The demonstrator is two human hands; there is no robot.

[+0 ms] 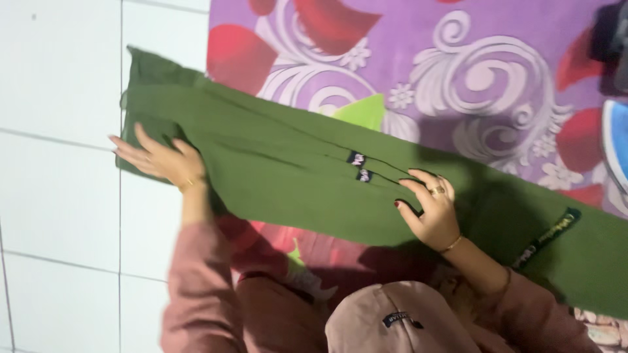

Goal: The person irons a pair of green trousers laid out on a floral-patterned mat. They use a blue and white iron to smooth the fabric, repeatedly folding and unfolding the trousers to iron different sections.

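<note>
- The left hand point(160, 159) lies flat, fingers spread, its grip open and pressing one end of a green cloth point(288, 176).
- The right hand point(432, 209) rests further along the same cloth, grip loose, fingertips point(413, 185) touching the fabric beside two small black tags point(360, 167).
- Beneath both grips, the cloth stretches across a purple floral mat point(458, 72) and white floor tiles point(59, 131).

Soft, even indoor light, moderately bright; the white floor tiles point(59, 196) carry a cool bluish cast; a dark shadow pools on the green cloth point(281, 176) toward the right; slight motion blur softens everything.
</note>
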